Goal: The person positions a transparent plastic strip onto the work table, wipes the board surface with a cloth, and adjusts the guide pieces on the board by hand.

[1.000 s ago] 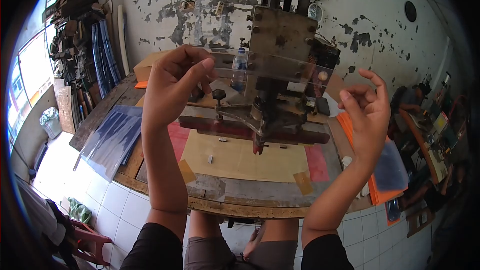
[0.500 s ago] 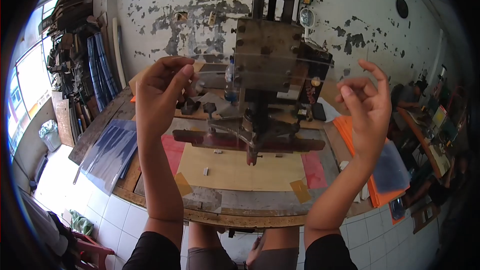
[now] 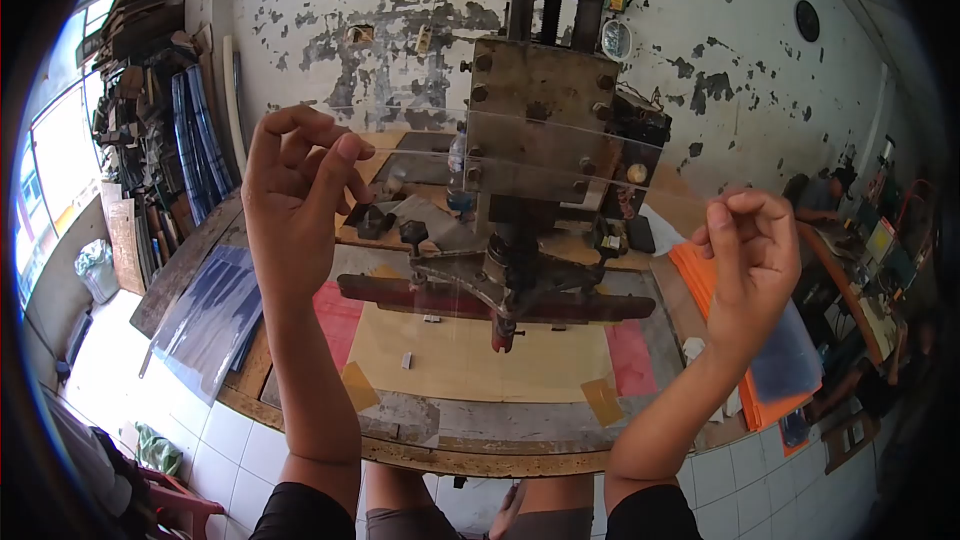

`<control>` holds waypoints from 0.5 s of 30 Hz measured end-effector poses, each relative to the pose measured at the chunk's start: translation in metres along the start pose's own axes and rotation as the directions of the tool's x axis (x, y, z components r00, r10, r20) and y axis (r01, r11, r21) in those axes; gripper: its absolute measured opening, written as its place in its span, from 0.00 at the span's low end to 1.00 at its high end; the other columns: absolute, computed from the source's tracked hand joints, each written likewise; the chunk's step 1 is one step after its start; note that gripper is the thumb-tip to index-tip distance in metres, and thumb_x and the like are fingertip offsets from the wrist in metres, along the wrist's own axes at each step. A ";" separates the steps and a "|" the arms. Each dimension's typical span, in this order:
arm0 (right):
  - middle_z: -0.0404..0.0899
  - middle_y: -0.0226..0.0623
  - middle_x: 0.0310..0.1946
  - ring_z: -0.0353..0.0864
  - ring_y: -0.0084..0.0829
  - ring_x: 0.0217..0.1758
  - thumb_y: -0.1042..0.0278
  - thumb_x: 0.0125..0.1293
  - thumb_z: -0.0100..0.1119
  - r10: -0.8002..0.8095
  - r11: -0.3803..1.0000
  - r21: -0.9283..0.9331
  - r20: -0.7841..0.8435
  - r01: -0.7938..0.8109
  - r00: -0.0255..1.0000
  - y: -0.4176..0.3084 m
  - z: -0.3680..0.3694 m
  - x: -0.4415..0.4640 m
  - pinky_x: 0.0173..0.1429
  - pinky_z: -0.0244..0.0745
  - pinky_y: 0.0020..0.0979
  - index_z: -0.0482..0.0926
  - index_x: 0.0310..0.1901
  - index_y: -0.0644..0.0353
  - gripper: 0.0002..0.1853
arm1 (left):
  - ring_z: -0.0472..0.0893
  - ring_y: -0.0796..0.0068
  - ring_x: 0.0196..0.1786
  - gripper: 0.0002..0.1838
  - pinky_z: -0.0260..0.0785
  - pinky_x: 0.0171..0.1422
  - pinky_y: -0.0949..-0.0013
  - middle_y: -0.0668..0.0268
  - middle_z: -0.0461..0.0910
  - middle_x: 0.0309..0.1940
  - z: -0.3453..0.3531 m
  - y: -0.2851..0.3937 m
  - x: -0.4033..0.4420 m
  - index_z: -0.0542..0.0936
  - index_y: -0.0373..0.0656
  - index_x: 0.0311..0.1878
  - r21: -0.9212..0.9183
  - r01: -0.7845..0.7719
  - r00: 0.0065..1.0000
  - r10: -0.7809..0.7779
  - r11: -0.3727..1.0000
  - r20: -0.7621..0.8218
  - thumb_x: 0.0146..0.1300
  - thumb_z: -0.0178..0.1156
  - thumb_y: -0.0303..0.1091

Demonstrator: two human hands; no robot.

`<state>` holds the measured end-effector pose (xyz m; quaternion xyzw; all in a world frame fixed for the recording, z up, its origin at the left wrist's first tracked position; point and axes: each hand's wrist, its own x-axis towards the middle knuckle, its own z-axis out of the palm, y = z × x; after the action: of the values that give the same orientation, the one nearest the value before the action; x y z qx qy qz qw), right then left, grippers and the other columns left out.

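Head view: your left hand (image 3: 298, 195) pinches the clear sheet (image 3: 545, 146), which could sag if your right hand (image 3: 755, 260), hold unclear, slips.

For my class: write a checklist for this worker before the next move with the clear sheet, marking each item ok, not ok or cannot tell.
1. Left hand grips the clear sheet: ok, thumb and fingers pinch its edge.
2. Right hand grips it too: cannot tell; the see-through edge is too faint there.
3. Both hands out from under the press bar: ok.
4. Near corners of the yellow board taped: ok, tan tape on both.
5. Board bare: not ok, small pieces sit on it.
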<state>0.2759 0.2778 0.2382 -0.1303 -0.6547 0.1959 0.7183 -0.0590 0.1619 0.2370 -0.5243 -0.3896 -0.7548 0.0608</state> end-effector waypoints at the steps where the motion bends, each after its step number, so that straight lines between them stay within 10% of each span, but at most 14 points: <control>1: 0.87 0.37 0.42 0.85 0.21 0.37 0.81 0.75 0.70 -0.003 1.000 -0.017 0.001 0.003 1.000 0.000 0.000 -0.001 0.44 0.81 0.23 0.81 0.56 0.68 0.12 | 0.84 0.81 0.32 0.17 0.67 0.33 0.78 0.62 0.89 0.42 -0.001 -0.002 0.001 0.77 0.38 0.64 -0.002 0.001 1.000 -0.001 1.000 0.013 0.79 0.69 0.31; 15: 0.90 0.42 0.53 0.89 0.21 0.46 0.87 0.67 0.70 -0.058 0.998 -0.010 0.177 0.061 0.983 0.010 0.012 0.003 0.50 0.80 0.24 0.84 0.65 0.68 0.24 | 0.86 0.81 0.40 0.14 0.72 0.42 0.76 0.63 0.91 0.49 -0.013 -0.024 0.010 0.85 0.37 0.63 0.110 0.024 0.999 -0.027 0.994 0.024 0.80 0.68 0.32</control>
<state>0.2633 0.2874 0.2379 -0.0984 -0.7208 0.1800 0.6621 -0.0856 0.1732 0.2310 -0.5246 -0.4380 -0.7262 0.0748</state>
